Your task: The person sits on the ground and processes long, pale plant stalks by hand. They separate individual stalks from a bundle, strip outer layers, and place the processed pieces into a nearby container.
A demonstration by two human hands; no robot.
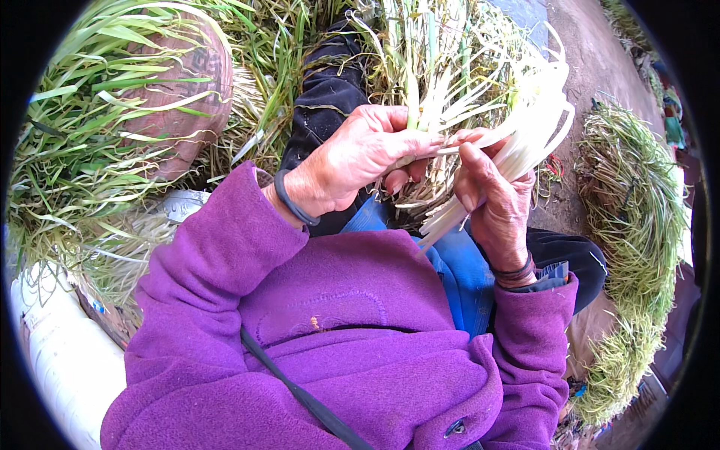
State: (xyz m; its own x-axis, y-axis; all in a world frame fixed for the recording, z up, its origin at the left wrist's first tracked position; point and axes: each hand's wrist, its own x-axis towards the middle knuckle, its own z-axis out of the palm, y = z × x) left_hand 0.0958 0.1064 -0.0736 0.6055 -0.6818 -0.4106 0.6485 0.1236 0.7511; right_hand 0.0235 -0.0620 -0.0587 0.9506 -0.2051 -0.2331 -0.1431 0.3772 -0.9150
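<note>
In front of my lap, my right hand [498,197] grips a bundle of pale, cleaned stalks [531,124] of a leafy vegetable, possibly garlic greens. Their whitish leaves fan up and away, and their lower ends point down toward my lap. My left hand [365,149] pinches a few leafy stalks [413,104] that carry some green. One thin white stalk [450,150] spans the small gap between the fingertips of both hands. Beneath them lies a heap of untrimmed stalks [399,34] with dry yellowish leaves, its lower part partly hidden by my hands.
Green leaves spread at left over a reddish woven sack [194,95]. More bundled greens [630,185] are piled along the right on the bare ground [585,50]. Red string [554,166] lies beside my right hand. A white roll-like object [73,354] is at lower left.
</note>
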